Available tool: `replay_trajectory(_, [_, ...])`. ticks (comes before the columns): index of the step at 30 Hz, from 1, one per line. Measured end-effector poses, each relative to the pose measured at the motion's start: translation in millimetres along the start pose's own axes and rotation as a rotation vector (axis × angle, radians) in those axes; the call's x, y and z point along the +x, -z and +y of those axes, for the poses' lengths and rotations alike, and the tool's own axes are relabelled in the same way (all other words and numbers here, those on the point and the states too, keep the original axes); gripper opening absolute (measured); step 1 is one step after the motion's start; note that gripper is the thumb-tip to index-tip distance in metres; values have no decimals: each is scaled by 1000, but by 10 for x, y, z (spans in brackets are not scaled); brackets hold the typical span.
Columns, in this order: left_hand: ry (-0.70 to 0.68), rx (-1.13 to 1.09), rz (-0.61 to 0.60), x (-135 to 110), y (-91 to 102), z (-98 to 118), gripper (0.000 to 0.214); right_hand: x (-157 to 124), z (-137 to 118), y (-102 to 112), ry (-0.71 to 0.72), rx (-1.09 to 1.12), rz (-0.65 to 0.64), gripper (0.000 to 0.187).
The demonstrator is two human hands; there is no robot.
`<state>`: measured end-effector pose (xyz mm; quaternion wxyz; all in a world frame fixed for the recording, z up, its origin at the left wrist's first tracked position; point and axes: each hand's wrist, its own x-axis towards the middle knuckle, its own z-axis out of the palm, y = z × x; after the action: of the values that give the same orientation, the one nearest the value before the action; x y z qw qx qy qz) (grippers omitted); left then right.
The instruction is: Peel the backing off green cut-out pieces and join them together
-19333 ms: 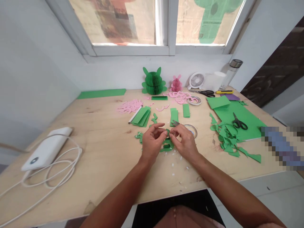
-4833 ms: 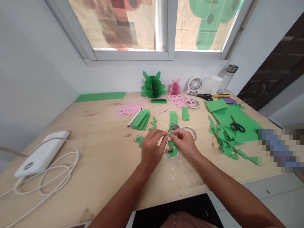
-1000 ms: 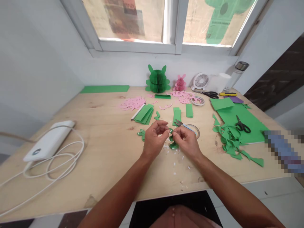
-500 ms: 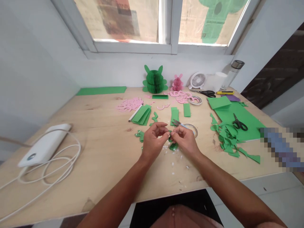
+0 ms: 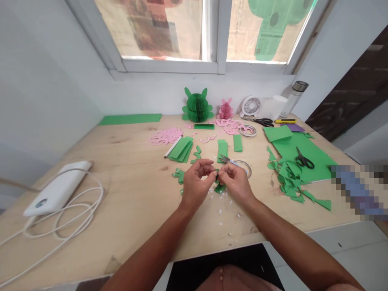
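Observation:
My left hand and my right hand meet over the table, thumbs and fingers pinched together. Between the fingertips is a small green paper piece, mostly hidden by them. Just below lies another dark green paper piece with small white scraps around it. Small scissors with a light blue handle point up beyond my right hand, beside a tape roll partly covered by that hand. Cut green paper shapes lie left of my left hand.
Folded green papers and a white pen lie ahead. Behind stand a green paper figure, a pink one and a small fan. Black scissors rest on green sheets at right; a cabled power bank lies left.
The view has tilted slightly, so the far objects appear a little lower. Both hands stay together, still pinching the small green paper piece, with only slight finger movement.

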<state>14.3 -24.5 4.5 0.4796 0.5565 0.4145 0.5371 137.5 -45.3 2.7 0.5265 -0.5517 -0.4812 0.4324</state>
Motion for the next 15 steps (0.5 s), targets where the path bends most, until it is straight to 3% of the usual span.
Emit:
replay_trajectory(9, [-2,-13,21,-26,-22,40,22,-5,-5,-14,19,5,32,8])
replay_trajectory(15, [117,-133,37,-1,-13,60,26,6,9,-11,23,38,-1,6])
